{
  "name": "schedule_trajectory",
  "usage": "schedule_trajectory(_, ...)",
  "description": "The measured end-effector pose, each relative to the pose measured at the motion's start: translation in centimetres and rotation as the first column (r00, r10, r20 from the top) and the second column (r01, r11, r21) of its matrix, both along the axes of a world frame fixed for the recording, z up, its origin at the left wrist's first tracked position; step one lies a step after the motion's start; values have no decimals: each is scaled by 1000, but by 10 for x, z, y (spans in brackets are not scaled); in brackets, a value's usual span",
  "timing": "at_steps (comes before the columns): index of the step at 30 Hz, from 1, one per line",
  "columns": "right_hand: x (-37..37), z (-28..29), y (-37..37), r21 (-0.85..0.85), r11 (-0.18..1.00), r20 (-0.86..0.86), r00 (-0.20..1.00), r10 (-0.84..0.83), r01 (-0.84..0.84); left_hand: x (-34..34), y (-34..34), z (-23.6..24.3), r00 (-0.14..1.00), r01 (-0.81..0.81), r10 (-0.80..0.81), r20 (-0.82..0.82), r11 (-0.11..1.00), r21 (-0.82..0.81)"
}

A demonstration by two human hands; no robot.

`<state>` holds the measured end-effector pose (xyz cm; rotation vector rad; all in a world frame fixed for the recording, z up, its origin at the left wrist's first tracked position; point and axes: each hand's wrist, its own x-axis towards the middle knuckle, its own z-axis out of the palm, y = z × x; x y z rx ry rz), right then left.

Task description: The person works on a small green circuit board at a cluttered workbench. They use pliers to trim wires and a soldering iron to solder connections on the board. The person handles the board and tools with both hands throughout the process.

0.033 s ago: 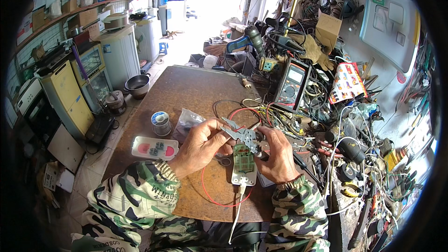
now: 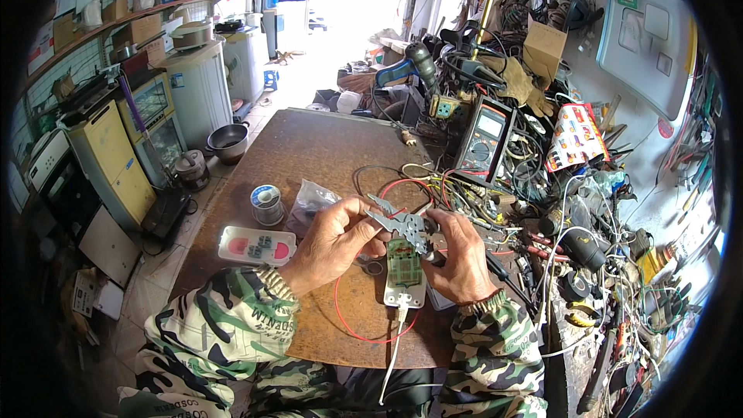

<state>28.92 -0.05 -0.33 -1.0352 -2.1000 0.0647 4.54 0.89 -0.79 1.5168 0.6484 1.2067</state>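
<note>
Pliers (image 2: 398, 224) are being gripped in our left hand (image 2: 333, 244) just above the green circuit board (image 2: 404, 263), which our right hand (image 2: 460, 259) is grasping steady over the desk (image 2: 309, 147) so the jaws reach it.

A worn brown workbench (image 2: 309, 147) fills the middle of the room, its top scuffed and stained. Toward nine o'clock on it lies a spool of solder wire (image 2: 267, 203), with a crumpled clear plastic bag (image 2: 312, 200) just beside it at its three o'clock. Below them, near seven o'clock, sits a flat white case with red patches (image 2: 256, 246). A thin red wire (image 2: 348, 325) loops over the near edge at six o'clock. At two o'clock a multimeter (image 2: 484, 139) stands amid tangled cables (image 2: 457, 193).
</note>
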Motion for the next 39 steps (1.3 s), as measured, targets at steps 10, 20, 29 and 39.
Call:
schedule_trajectory(10, -3, 1, 0, -7, 1000, -8, 1000, 21, -21, 2, -6, 4, 997, -11, 9, -73, 1000, -28)
schedule_trajectory(20, -1, 0, 0, 1, 1000, -14, 1000, 26, -26, 3, -4, 3, 997, 15, -18, -72, 999, -37)
schedule_trajectory(29, -1, -1, 0, -6, 999, -24, 999, 31, -31, 7, -5, 2, 1000, 13, -14, -22, 999, -46)
schedule_trajectory(39, 0, -4, 2, -16, 999, -30, 999, 45, -46, 7, -6, 1, 1000, 0, -1, -29, 999, -51)
